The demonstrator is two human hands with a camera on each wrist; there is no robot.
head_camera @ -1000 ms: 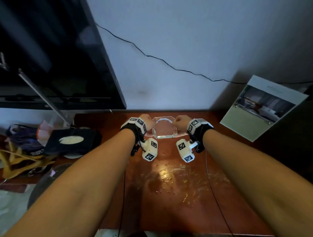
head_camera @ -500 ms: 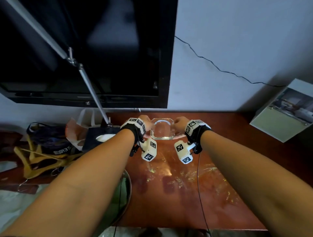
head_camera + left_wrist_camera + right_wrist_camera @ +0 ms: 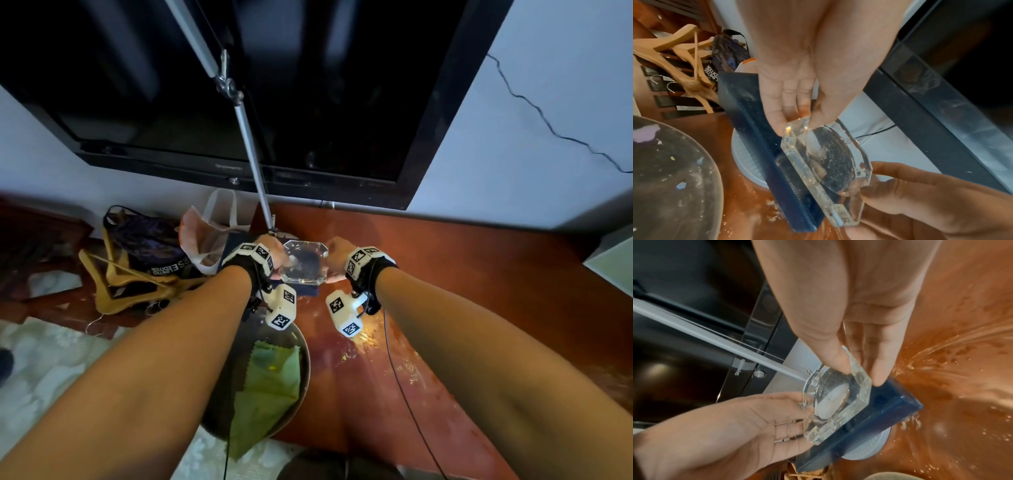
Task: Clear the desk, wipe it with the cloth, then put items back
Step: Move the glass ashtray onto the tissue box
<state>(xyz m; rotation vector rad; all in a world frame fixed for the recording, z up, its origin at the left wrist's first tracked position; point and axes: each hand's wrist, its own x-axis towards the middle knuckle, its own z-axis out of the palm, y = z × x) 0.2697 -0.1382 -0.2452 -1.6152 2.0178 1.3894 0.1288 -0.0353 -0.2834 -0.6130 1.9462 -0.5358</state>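
A clear, thick glass ashtray [image 3: 303,263] [image 3: 826,162] [image 3: 838,402] hangs tilted in the air between both hands. My left hand [image 3: 274,255] [image 3: 797,113] pinches its left edge with thumb and fingers. On the opposite edge, my right hand [image 3: 337,253] [image 3: 859,369] pinches it the same way. The ashtray is just above a dark blue box [image 3: 308,291] [image 3: 748,105] [image 3: 890,405] at the left end of the reddish wooden desk [image 3: 445,274]. A green cloth [image 3: 270,380] lies crumpled in a round metal tray [image 3: 306,359] below my left forearm.
A black TV [image 3: 274,85] hangs on the wall right behind, with a metal rod [image 3: 246,137] slanting down in front of it. Wooden hangers [image 3: 113,277] and bags [image 3: 150,236] lie left of the desk. Shiny specks [image 3: 370,339] cover the desk. A white disc [image 3: 744,155] sits under the box.
Both hands have carried the ashtray leftward from the middle of the desk to above the blue box. The view has swung left with them, bringing the tray and cloth into sight.
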